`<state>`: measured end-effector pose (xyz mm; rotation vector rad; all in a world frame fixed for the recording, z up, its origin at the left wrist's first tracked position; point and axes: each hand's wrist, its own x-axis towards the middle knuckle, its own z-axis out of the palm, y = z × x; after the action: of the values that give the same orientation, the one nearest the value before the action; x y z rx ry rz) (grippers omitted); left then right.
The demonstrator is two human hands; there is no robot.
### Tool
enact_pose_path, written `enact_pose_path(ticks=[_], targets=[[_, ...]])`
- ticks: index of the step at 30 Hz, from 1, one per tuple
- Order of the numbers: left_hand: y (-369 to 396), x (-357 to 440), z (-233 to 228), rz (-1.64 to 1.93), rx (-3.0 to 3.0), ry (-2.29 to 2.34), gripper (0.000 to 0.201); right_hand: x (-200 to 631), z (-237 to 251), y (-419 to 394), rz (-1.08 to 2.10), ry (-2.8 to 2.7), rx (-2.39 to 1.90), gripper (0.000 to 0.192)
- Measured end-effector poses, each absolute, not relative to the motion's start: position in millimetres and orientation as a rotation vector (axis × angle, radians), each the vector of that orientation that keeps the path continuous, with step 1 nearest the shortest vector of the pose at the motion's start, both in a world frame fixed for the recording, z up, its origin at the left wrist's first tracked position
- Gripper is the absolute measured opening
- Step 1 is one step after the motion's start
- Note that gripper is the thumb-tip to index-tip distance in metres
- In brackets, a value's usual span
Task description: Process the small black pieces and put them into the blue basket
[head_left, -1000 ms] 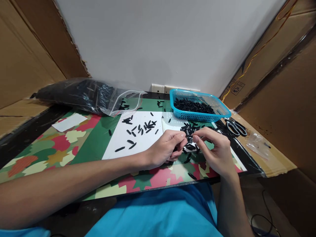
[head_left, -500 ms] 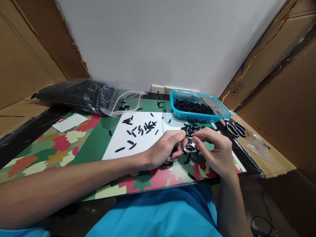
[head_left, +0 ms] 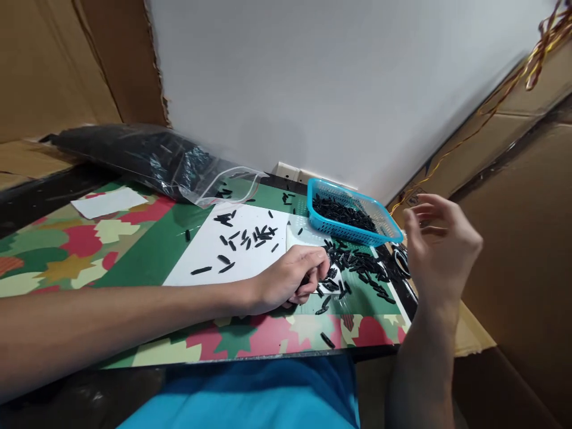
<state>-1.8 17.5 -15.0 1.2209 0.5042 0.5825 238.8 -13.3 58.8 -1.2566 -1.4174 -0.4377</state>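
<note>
Meanwhile the left hand (head_left: 290, 277) rested on the desk with the leaf-patterned mat (head_left: 134, 250), its grip curled at the edge of the pile of small black plastic pieces (head_left: 357, 265) — whether it pinched one, I cannot tell. The right hand (head_left: 440, 247) hung raised, fingers spread and empty, beside the turquoise plastic mesh basket (head_left: 353, 214).

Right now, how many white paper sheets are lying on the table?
2: a large sheet at the centre, strewn with black pieces, and a small sheet at far left. Others may hide under the pile.
</note>
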Motion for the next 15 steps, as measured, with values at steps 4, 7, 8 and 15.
enact_pose_path(ticks=[4,7,8,15], targets=[[17,-1,-15,0.602,1.197,0.491,0.043,224,51,-21,-0.169,-1.581,-1.246,0.011],[16,0,-12,0.623,1.198,0.512,0.052,199,38,-41,0.143,-1.888,-1.159,0.009],[16,0,-11,0.620,1.203,0.517,0.056,191,35,-46,0.205,-1.958,-1.143,0.010],[10,4,-5,0.583,1.261,0.541,0.056,178,21,-47,0.261,-2.201,-1.258,0.012]])
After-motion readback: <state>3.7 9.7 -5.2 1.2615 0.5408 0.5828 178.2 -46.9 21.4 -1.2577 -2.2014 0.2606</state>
